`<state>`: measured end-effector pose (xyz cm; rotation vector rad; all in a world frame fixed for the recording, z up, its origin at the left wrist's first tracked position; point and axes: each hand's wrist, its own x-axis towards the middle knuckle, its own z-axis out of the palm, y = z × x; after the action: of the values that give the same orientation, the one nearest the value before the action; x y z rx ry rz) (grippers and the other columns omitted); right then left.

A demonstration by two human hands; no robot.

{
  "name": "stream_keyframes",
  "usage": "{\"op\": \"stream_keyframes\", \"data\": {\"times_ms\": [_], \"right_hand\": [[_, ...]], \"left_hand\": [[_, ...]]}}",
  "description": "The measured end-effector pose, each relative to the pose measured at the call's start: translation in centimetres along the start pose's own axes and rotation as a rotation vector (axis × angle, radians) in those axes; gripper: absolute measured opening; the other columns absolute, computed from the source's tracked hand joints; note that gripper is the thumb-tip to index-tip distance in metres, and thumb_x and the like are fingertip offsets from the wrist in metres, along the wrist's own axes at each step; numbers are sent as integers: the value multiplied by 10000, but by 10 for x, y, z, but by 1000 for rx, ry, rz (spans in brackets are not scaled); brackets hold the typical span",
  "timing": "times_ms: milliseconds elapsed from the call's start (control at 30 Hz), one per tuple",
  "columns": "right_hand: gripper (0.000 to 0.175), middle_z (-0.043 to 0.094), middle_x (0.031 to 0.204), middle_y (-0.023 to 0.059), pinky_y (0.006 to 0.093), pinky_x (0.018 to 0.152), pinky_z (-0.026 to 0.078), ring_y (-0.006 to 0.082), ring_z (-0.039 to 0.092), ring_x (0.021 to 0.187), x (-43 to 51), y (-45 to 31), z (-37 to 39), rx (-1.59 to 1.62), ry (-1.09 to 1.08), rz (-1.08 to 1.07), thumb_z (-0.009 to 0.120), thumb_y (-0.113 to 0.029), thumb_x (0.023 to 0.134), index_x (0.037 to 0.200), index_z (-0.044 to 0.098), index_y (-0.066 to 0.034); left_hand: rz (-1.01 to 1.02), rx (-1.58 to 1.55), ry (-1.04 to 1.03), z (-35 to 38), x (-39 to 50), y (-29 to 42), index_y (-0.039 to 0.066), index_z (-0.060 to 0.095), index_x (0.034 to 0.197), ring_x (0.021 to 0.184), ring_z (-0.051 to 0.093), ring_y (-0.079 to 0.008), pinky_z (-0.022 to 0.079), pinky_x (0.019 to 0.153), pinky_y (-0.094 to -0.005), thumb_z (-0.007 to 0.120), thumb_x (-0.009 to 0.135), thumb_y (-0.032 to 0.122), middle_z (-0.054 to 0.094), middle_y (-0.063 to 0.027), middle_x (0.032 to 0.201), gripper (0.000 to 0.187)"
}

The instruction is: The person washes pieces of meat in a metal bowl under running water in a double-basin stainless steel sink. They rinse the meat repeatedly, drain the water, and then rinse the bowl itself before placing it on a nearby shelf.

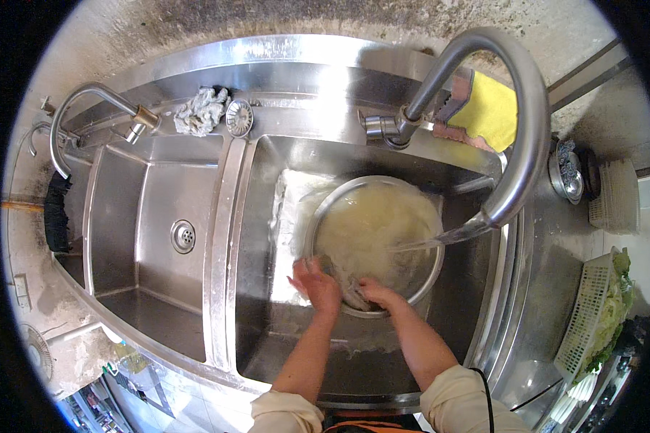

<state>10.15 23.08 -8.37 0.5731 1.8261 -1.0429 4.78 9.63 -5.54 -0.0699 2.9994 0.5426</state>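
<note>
A round metal bowl (437, 270) with cloudy, yellowish water (374, 227) stands in the right-hand basin of a steel sink (455, 325). Water pours into it from a curved faucet (525, 162). My left hand (317, 284) is at the bowl's near left rim, fingers spread and slightly blurred. At the near side, my right hand (382, 295) dips inside the rim, its fingertips against a greyish thing (357, 297) too unclear to name. Whether the fingers grip it is hidden. Left of and partly behind the bowl lies a white, wet slab-like thing (292, 216).
A second faucet (95, 92) arches by the left basin (173, 189). A crumpled grey cloth (201, 111) and a sink strainer (239, 118) sit on the back ledge. Behind the right faucet is a yellow cloth (487, 113). A white plastic basket (582, 314) with leafy greens stands at right.
</note>
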Motion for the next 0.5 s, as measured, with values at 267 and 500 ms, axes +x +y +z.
{"op": "stream_keyframes", "data": {"times_ms": [267,500], "right_hand": [[604,468,1292,188,376,962,375,312,462,1178,-18,44,7,-140,807,-30,621,-291,793,1316,402,-85],[661,483,1288,129,422,963,378,309,469,1160,-6,21,-5,1630,365,143,602,-511,800,1294,443,-101]], "left_hand": [[632,244,-744,38,5,10,81,486,1255,1311,268,-341,284,1009,-559,608,758,168,313,-191,1394,519],[46,-341,-571,66,-23,38,-3,485,1188,1144,407,-441,368,947,-487,679,646,298,396,-282,1262,650]]}}
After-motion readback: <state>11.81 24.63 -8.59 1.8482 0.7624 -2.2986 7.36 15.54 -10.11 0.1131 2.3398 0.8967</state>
